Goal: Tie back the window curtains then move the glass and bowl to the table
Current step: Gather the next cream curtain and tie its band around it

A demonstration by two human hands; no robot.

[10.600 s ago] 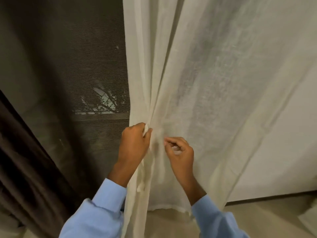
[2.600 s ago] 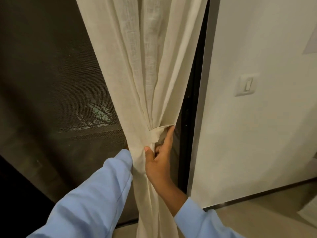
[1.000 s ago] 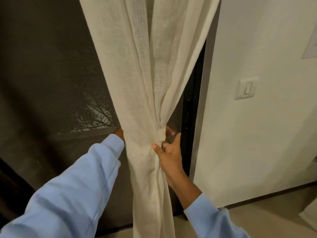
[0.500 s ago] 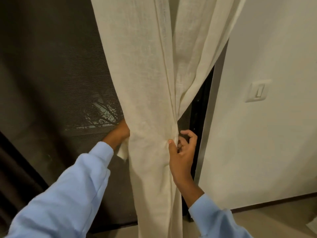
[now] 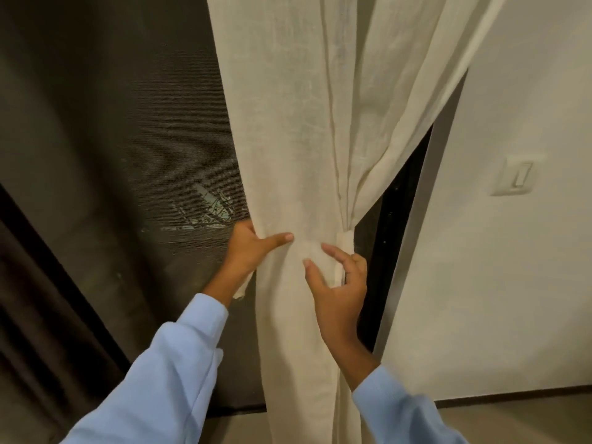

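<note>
Now that the left hand (image 5: 253, 248) is coming round to pinch the left edge of the curtain (image 5: 304, 123) in the middle, the right hand (image 5: 336, 283) is letting go of the tie band (image 5: 346, 241) and spreading its fingers on the cloth, so the tying is looking nearly done.

The cream curtain (image 5: 304, 139) runs past the top and bottom edges. The left hand (image 5: 250, 251) has its fingers hidden behind the curtain's edge, and only the thumb shows in front. The tie band (image 5: 345, 241) shows only at the right side, the rest lost among folds. Whether the right hand (image 5: 339, 290) grips it cannot be told. The blue sleeves (image 5: 166, 379) are cut off at the bottom edge.
</note>
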